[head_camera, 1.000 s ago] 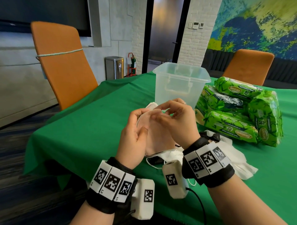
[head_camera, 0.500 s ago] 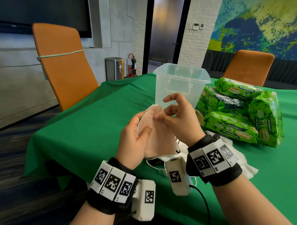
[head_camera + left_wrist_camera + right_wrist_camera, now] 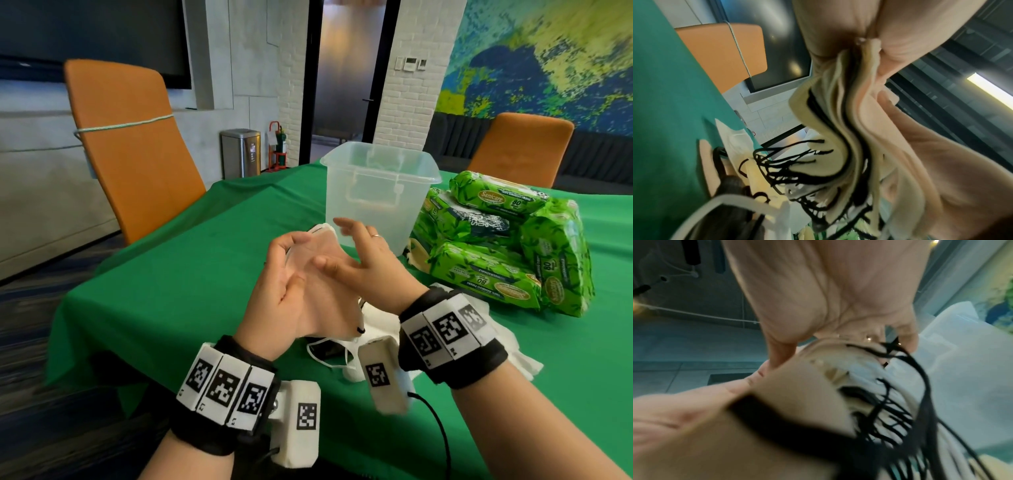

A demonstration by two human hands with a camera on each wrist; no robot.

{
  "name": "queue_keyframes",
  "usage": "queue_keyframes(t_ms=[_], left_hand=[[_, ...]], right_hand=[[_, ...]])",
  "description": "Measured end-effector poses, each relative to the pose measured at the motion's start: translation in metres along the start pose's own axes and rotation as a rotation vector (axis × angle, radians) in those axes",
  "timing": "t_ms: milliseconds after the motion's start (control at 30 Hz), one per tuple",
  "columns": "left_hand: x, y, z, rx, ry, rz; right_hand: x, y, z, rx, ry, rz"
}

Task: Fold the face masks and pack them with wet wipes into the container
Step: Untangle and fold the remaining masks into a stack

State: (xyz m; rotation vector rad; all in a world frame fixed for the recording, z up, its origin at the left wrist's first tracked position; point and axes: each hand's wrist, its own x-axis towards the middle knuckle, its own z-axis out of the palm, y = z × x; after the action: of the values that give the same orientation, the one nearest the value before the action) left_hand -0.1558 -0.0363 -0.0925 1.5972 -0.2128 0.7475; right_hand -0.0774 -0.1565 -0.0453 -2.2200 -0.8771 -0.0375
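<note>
My left hand [image 3: 287, 260] grips a stack of folded beige and white face masks [image 3: 329, 305] upright above the near table edge. In the left wrist view the stack's layered edges [image 3: 844, 129] show, with black ear loops [image 3: 789, 164] hanging below. My right hand [image 3: 342, 246] lies against the front of the stack with its fingers straight and spread. The clear plastic container [image 3: 380, 192] stands open just behind both hands; what is inside it I cannot tell. Green wet wipe packs [image 3: 496, 246] are piled to its right. Loose white masks [image 3: 520, 356] lie on the cloth under my right wrist.
A green cloth [image 3: 205, 267] covers the table. An orange chair [image 3: 133, 147] stands at the left edge and another [image 3: 520, 147] behind the wipes. A white ear loop [image 3: 325, 356] trails on the cloth near the front edge.
My right hand has let go of the top of the masks and spread its fingers flat against the stack. My left hand keeps its grip in about the same place.
</note>
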Motion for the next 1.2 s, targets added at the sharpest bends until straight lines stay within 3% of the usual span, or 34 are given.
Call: queue_keyframes(t_ms=[133,300,400,567,767,933,1033,1200], left_hand=[[0.004,-0.003,-0.009,-0.034,-0.013,-0.003],[0.007,-0.005,-0.017,-0.022,0.073,0.027],[0.006,-0.007,-0.015,-0.046,0.107,-0.004],[0.005,-0.008,-0.013,-0.039,0.028,-0.078],[0.005,-0.011,-0.014,-0.022,0.160,-0.069],[0.003,-0.010,-0.003,-0.047,0.325,0.022],[0.002,-0.007,0.007,-0.044,0.280,0.015],[0.006,-0.010,0.007,-0.145,0.171,-0.136]], right_hand=[[-0.001,0.003,-0.005,0.265,-0.160,-0.040],[-0.002,0.009,-0.010,0.333,-0.227,-0.059],[-0.002,0.009,-0.010,0.348,-0.192,-0.066],[-0.001,0.013,-0.007,0.418,-0.085,-0.066],[-0.007,0.013,-0.010,0.409,-0.261,-0.008],[-0.009,0.011,-0.008,0.544,-0.120,0.015],[-0.011,0.008,-0.001,0.617,-0.058,0.027],[-0.016,0.014,0.004,0.434,-0.085,0.034]])
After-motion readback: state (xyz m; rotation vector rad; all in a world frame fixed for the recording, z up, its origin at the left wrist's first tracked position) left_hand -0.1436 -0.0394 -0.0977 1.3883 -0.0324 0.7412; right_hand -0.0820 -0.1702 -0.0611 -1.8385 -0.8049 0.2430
